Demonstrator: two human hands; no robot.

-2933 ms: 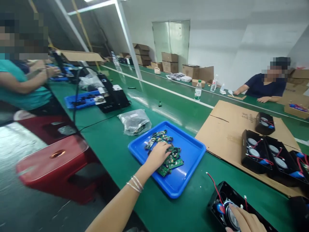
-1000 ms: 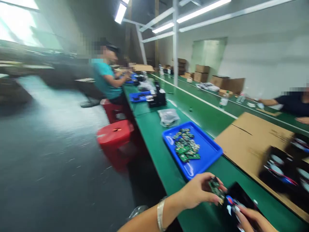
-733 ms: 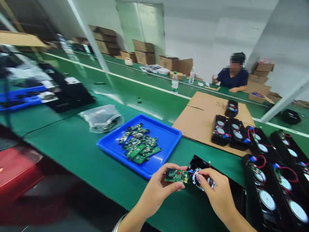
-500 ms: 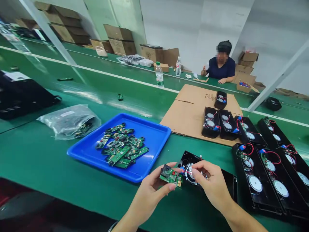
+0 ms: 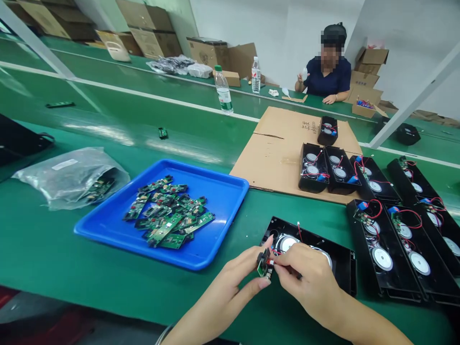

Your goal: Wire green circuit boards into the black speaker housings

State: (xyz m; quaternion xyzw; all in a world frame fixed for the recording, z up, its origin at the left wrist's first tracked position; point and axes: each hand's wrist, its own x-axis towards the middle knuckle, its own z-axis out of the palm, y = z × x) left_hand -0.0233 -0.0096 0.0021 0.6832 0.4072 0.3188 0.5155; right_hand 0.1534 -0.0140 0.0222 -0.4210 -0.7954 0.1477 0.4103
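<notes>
A small green circuit board (image 5: 262, 269) is pinched between the thumb and fingers of my left hand (image 5: 239, 275), tipped so that I see it nearly edge-on. My right hand (image 5: 311, 273) has its fingertips closed on a small wire plug (image 5: 271, 262), which meets the board's face; whether it sits in a socket I cannot tell. Just behind both hands lies an open black speaker housing (image 5: 343, 263) with round white-backed speakers (image 5: 287, 243) and a red lead standing up. My right hand covers part of it.
Left of my hands, a blue tray (image 5: 230, 211) holds a pile of circuit boards (image 5: 168, 215). Beside it lies a plastic bag (image 5: 72, 175) of boards. Several wired speaker housings (image 5: 384, 258) stand at right, some on flat cardboard (image 5: 269, 148). A person (image 5: 327, 76) sits across the bench.
My right hand has brought the wire plug leftward to the board. My left hand has turned the board from face-up to nearly edge-on. The camera view has shifted slightly.
</notes>
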